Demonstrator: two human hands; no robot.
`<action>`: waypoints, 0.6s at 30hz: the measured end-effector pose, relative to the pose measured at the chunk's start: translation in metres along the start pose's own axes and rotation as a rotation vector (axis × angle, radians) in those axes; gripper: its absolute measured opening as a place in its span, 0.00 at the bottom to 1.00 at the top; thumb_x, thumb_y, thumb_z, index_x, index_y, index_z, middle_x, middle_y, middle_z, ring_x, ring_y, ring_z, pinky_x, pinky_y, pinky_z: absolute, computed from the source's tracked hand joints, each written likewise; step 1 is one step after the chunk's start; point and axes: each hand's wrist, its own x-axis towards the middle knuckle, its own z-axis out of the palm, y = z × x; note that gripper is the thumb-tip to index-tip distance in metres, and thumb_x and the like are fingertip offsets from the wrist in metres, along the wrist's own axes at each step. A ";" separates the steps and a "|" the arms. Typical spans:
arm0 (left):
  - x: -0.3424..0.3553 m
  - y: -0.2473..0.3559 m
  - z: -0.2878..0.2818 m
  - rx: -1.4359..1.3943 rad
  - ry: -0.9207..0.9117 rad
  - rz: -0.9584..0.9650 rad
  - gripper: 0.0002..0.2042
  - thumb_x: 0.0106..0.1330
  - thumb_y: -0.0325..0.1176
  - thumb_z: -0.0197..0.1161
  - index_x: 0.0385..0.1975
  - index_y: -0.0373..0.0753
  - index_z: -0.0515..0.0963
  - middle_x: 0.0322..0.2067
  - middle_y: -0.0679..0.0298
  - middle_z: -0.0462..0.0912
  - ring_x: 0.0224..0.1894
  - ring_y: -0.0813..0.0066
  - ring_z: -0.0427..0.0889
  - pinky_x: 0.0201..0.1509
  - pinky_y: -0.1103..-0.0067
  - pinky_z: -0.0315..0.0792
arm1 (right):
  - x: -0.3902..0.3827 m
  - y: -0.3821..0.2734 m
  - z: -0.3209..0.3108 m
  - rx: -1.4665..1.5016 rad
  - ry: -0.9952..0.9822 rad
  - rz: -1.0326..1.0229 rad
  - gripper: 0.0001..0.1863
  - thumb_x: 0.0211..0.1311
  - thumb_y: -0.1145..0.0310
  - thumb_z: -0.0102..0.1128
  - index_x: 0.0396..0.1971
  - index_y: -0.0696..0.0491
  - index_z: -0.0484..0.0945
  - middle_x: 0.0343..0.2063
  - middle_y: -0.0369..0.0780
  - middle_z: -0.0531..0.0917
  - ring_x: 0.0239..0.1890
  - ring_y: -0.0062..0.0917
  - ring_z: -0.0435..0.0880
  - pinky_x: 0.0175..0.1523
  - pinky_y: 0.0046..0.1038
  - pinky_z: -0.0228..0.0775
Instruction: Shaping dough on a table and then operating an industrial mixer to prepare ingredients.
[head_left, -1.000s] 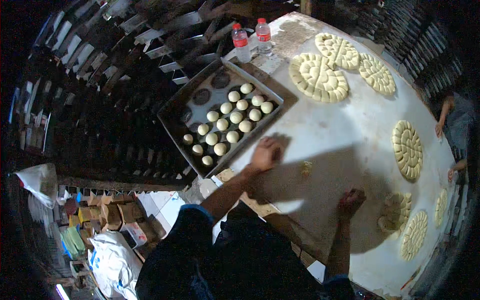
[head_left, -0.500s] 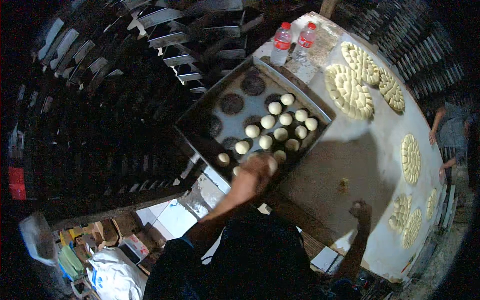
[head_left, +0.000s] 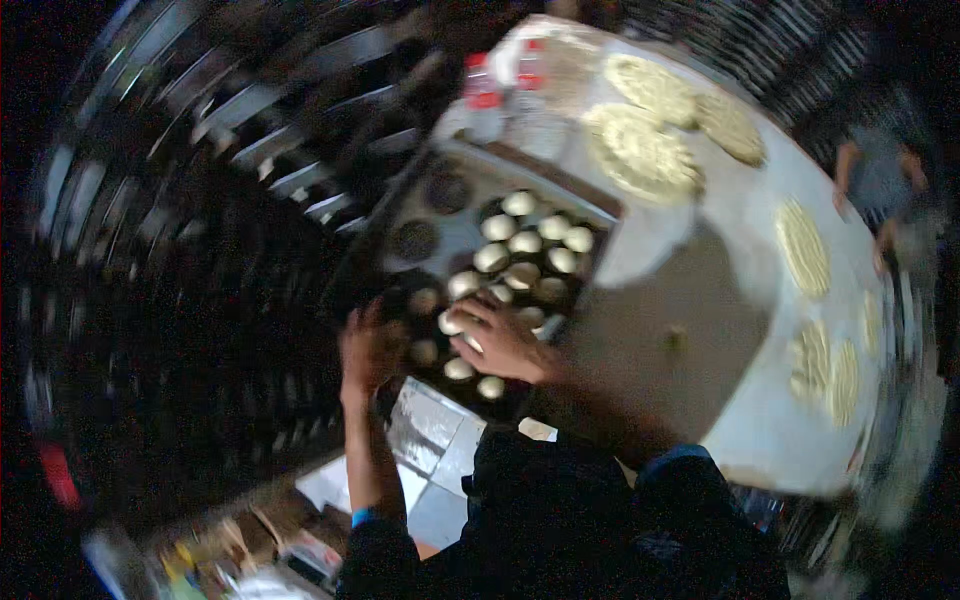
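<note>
The dark baking tray sat at the tabletop's near-left edge, its long axis running from about seven o'clock to one o'clock. It looked stiff, and likely heavy when loaded, best taken by its rims; the pale dough balls in it seemed soft and easily dented. Our right hand lay spread over the balls at the tray's near end, though blur hid whether it was pinching one. Our left hand curled at the tray's near-left rim, apparently gripping it. At twelve o'clock stood two bottles; patterned dough rounds lay beyond.
</note>
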 end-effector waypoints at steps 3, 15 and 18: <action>0.007 0.048 0.006 -0.182 0.142 -0.007 0.20 0.56 0.32 0.64 0.48 0.35 0.72 0.49 0.48 0.73 0.49 0.49 0.74 0.54 0.61 0.67 | -0.102 0.031 -0.069 -0.199 0.430 0.177 0.12 0.52 0.68 0.61 0.34 0.58 0.76 0.34 0.44 0.76 0.36 0.37 0.76 0.45 0.39 0.69; 0.011 0.654 0.306 -0.600 -0.710 1.028 0.29 0.58 0.48 0.64 0.55 0.39 0.68 0.52 0.52 0.72 0.58 0.56 0.67 0.62 0.62 0.57 | -0.606 0.065 -0.274 -0.819 0.972 1.257 0.07 0.51 0.70 0.57 0.30 0.55 0.73 0.26 0.41 0.77 0.32 0.39 0.75 0.45 0.40 0.64; 0.005 0.771 0.344 -0.299 -0.605 0.755 0.32 0.59 0.52 0.61 0.58 0.38 0.64 0.54 0.52 0.69 0.62 0.56 0.59 0.62 0.63 0.57 | -0.612 0.064 -0.276 -0.931 0.868 1.329 0.07 0.50 0.71 0.57 0.30 0.55 0.73 0.27 0.41 0.77 0.34 0.38 0.75 0.47 0.40 0.63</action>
